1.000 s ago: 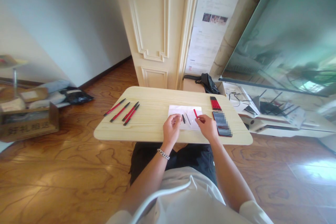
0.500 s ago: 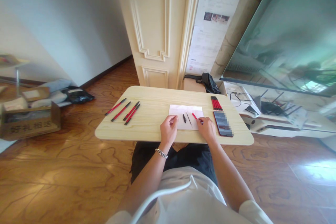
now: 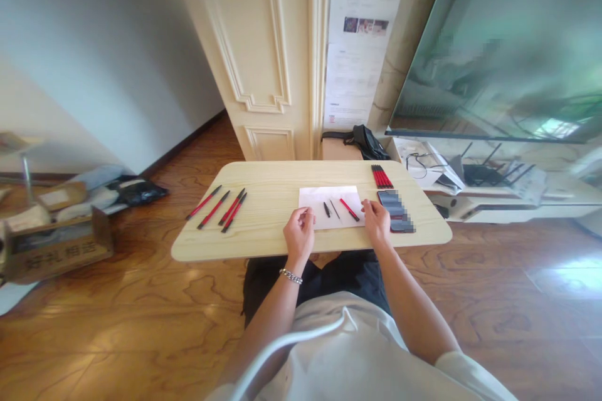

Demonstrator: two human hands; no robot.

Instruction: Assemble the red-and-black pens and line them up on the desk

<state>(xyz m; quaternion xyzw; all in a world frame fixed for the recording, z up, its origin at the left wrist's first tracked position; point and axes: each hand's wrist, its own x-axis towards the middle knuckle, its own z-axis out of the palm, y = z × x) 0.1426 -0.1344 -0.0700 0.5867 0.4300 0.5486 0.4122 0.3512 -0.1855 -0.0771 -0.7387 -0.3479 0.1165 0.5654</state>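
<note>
We wear: white short-sleeved shirt [image 3: 343, 357], crossed by a white cord [image 3: 286, 344]; black trousers [image 3: 367, 279]; silver chain-link bracelet [image 3: 291, 276], left wrist [image 3: 296, 265].

I've released the red tube [image 3: 349, 209] from the right hand [image 3: 377, 222]; on my feed it now lies slanted on the paper [image 3: 309, 195], and that hand has drawn aside toward the phone [image 3: 392, 208]. The left hand [image 3: 300, 232] sits farther from the black pen tip [image 3: 327, 209].

Tip of thin black refill [image 3: 335, 208] was too small to tell. Left hand [image 3: 300, 233] and right hand [image 3: 377, 223] hid their palms. Phone [image 3: 388, 202] was partly pixelated. Wall sheet [image 3: 352, 75] was unreadable, top cut off. Large screen [image 3: 484, 62] ran off-frame.
</note>
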